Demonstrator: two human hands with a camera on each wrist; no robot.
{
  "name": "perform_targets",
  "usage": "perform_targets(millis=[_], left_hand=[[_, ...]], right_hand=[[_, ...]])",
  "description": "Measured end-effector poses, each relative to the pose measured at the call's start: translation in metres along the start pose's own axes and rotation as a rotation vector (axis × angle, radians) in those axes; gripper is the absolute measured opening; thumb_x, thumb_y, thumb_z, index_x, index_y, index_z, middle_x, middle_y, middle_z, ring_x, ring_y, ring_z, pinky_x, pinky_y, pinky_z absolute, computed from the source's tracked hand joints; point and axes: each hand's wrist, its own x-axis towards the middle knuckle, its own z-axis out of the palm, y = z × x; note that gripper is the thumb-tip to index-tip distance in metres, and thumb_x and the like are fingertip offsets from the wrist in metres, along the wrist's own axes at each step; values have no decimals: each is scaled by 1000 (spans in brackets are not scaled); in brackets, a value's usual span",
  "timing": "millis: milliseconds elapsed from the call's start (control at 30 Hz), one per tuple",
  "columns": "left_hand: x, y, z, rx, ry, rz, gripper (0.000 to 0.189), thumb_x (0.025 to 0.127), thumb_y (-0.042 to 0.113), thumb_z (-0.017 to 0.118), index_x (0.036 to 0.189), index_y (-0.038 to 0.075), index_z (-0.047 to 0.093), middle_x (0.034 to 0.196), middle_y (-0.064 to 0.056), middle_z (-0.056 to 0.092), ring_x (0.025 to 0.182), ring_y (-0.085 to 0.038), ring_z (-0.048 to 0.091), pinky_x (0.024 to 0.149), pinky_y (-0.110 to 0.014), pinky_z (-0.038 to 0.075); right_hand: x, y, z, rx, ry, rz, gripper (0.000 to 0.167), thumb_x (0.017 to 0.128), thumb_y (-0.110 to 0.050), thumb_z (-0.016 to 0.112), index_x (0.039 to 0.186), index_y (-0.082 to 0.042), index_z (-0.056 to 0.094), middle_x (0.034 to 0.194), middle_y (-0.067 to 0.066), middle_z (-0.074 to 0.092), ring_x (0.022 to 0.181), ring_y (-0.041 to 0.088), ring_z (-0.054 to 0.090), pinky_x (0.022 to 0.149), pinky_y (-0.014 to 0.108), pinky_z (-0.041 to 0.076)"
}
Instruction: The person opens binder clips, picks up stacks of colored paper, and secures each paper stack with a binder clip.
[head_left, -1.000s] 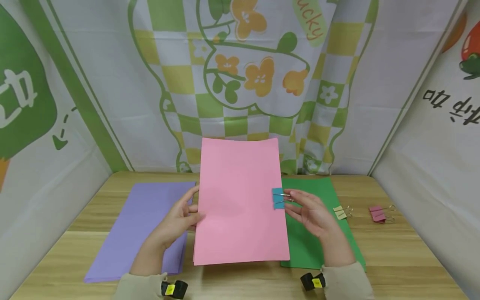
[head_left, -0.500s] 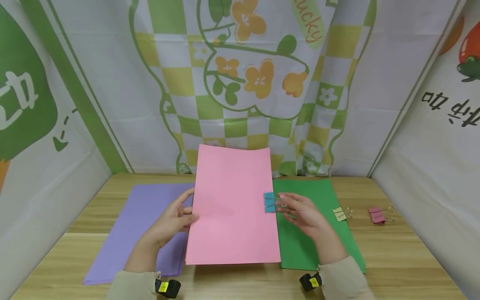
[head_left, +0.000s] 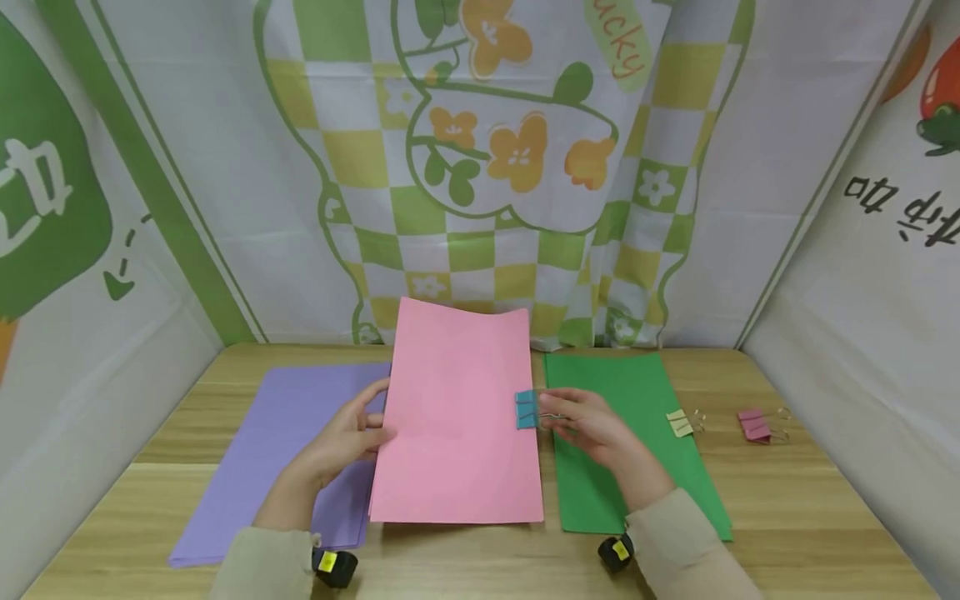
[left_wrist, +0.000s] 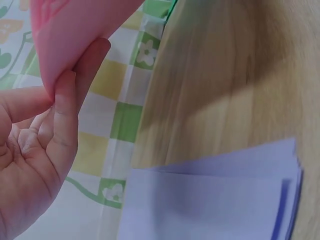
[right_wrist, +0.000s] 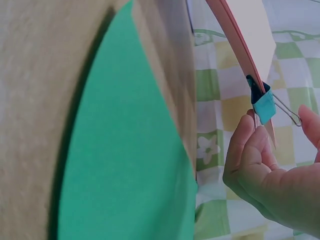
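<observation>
A stack of pink paper (head_left: 457, 417) is held up above the table, its upper edge slightly bowed. My left hand (head_left: 348, 437) pinches the stack's left edge between thumb and fingers, and the left wrist view shows the fingers behind the pink paper (left_wrist: 80, 35). On the opposite edge sits a blue binder clip (head_left: 526, 409). My right hand (head_left: 588, 421) has its thumb and fingers at the clip's wire handles. In the right wrist view, the blue binder clip (right_wrist: 263, 104) straddles the paper edge, with the thumb at one handle and fingertips at the other.
Purple paper (head_left: 262, 467) lies on the wooden table (head_left: 442, 562) at the left, green paper (head_left: 622, 375) at the right. A yellow binder clip (head_left: 681, 424) rests at the green stack's edge, and a pink binder clip (head_left: 754, 426) lies farther right. A patterned curtain (head_left: 472, 258) hangs behind.
The pink stack, with the blue binder clip on it, has shifted left and lower, its top tipping away. My right hand has moved left along with the clip.
</observation>
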Motion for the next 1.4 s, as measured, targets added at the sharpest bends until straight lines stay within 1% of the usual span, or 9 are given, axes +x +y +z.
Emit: perform_targets(millis=[167,467,667,767,833,967,1067,1233,1400], left_hand=[[4,-1,-3,11,-3,-6,79,98,-4,51,160,11,4,97,-4,72,73,-10,67,71,-31,59],[10,-6,-4,22,-16,-31,78,98,-4,51,160,9,5,83,2,67,68,-8,61,67,-28,58],[10,-13,-5,18,-30,-56,78,98,-5,51,159,8,5,84,1,69,69,-9,63,67,-29,57],[11,-16,-5,22,-39,-63,78,98,-4,51,160,7,5,86,0,70,70,-10,66,67,-29,58],[12,-18,-5,22,-43,-70,78,98,-4,52,159,6,5,87,-1,71,70,-11,67,67,-30,58],[13,-20,-5,15,-49,-77,76,97,-4,51,159,5,7,90,-2,72,73,-12,68,68,-31,59],[14,-21,-4,8,-59,-77,76,97,-5,51,159,5,8,92,-4,72,73,-13,69,68,-32,59],[16,-23,-4,2,-59,-83,75,97,-6,50,158,6,8,93,-5,73,73,-14,70,68,-33,60],[17,-23,-5,-1,-54,-92,75,97,-5,50,159,6,8,94,-4,73,73,-14,71,69,-33,60]], right_hand=[[5,-1,4,-40,-1,6,54,99,-21,61,141,7,43,97,-1,68,85,11,64,74,18,49],[16,4,9,-98,31,23,52,99,-21,61,138,10,46,84,-3,65,75,8,58,70,18,49],[21,11,13,-153,22,44,51,100,-25,60,133,12,51,95,2,68,74,7,56,62,16,45],[21,12,15,-179,16,41,49,100,-25,60,130,13,53,94,4,67,73,8,56,61,15,45],[22,12,16,-203,8,34,42,99,-24,60,122,12,56,89,3,66,71,8,56,60,16,45],[24,14,18,-245,2,31,21,99,-20,60,95,0,59,81,1,64,67,8,55,58,16,45],[25,14,18,-291,9,40,21,99,-18,59,82,-7,55,75,-2,61,62,7,52,56,17,43],[26,14,19,-346,29,34,23,98,-16,60,77,-9,52,71,-4,56,56,6,46,52,18,39],[26,11,20,-383,49,17,22,96,-14,60,77,-5,55,73,-2,57,61,8,48,57,22,43]])
